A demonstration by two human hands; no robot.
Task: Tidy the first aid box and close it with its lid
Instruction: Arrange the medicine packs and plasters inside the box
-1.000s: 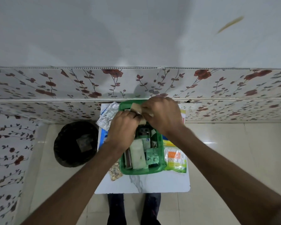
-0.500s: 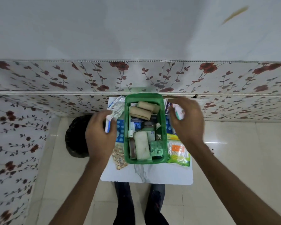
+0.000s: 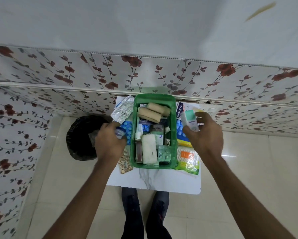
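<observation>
A green first aid box (image 3: 135, 163) stands open on a small white table (image 3: 153, 180). Inside lie two tan bandage rolls (image 3: 150, 114), a white gauze pad (image 3: 149, 150), small bottles and a green blister strip (image 3: 164, 153). My right hand (image 3: 204, 135) holds a white and teal carton (image 3: 189, 119) just right of the box. My left hand (image 3: 109, 142) is closed around a small blue-and-white item (image 3: 119, 132) at the box's left side. A blue lid (image 3: 127, 128) lies under the box.
A black bin (image 3: 81, 137) stands on the floor left of the table. A silver foil pack (image 3: 123, 111), a Hansaplast box (image 3: 180, 109), a cotton-bud packet (image 3: 188, 159) and a tablet strip (image 3: 125, 163) lie around the box. A flowered wall runs behind.
Both hands left the bandage rolls in the box and moved out to its sides. The right hand has lifted the white and teal carton; the left has closed on a small item.
</observation>
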